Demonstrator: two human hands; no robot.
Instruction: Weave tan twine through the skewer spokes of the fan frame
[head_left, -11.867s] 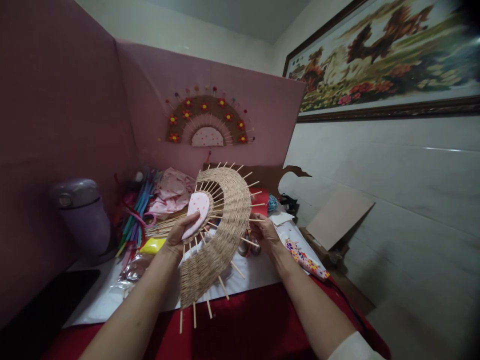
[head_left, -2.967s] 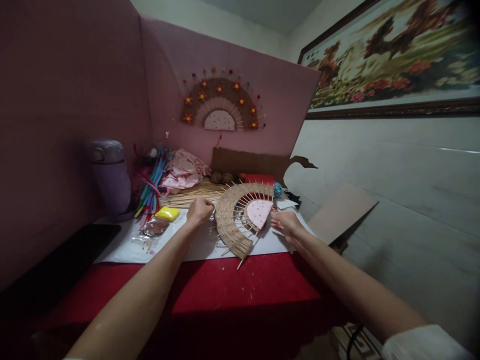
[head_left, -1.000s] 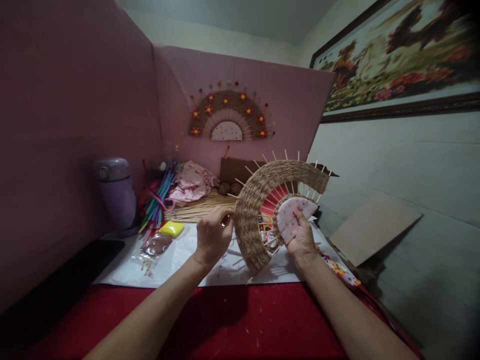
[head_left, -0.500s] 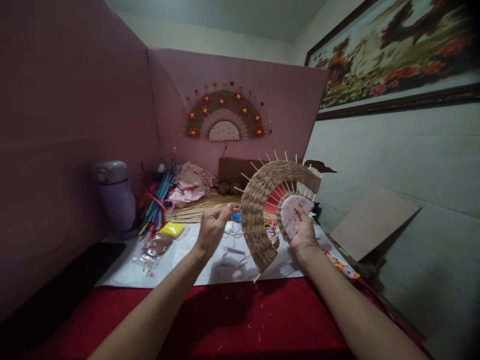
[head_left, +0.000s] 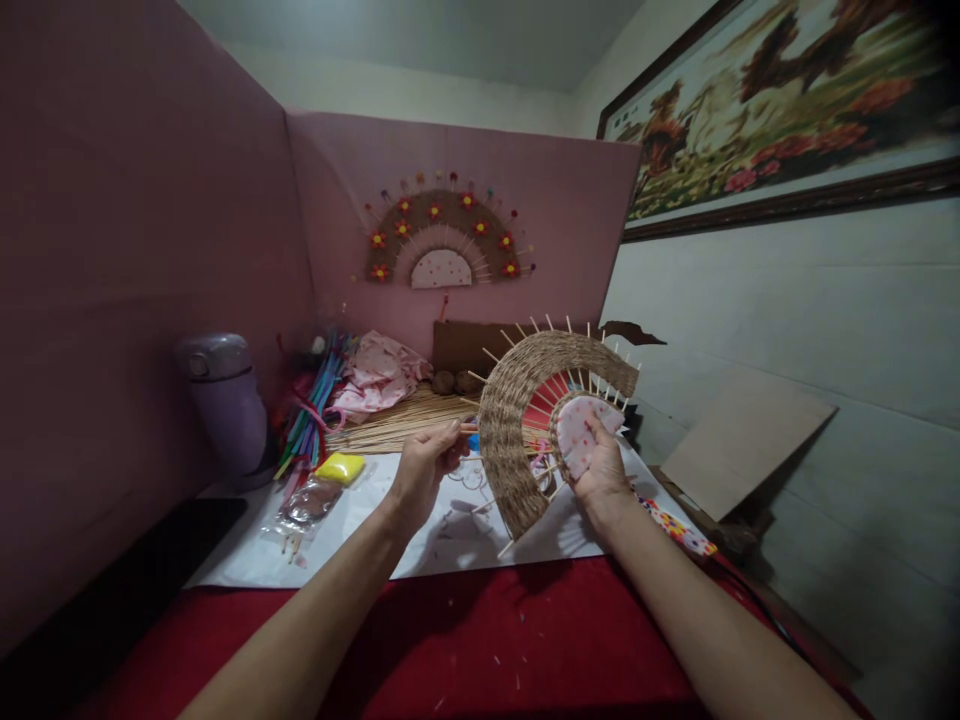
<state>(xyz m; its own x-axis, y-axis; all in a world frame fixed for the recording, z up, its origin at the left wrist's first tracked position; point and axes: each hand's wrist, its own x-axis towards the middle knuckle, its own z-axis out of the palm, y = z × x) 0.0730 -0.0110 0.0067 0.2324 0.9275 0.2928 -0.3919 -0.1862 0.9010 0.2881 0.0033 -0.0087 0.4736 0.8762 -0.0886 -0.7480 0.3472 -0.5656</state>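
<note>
My right hand [head_left: 604, 475] grips a woven fan [head_left: 514, 420] by its half-round centre of pink spotted cloth [head_left: 581, 435], thumb on the front. Thin sticks radiate from that centre through the brown woven band and stick out past its outer edge. At the fan's left edge, my left hand [head_left: 429, 465] pinches the end of one of the sticks [head_left: 469, 428] between thumb and fingers. The fan is held up, tilted, above a white sheet [head_left: 420, 550].
A purple bottle [head_left: 229, 410] stands at the left, beside coloured stems [head_left: 315, 410], a yellow packet [head_left: 341, 467] and pink cloth [head_left: 382, 370]. Long straws [head_left: 397, 415] lie behind. A flowered fan [head_left: 442, 215] hangs on the pink panel. A board [head_left: 750, 445] leans at the right.
My left hand's fingers have settled lower around the stick end at the fan's left edge. The camera view has shifted slightly, while my right hand keeps its hold.
</note>
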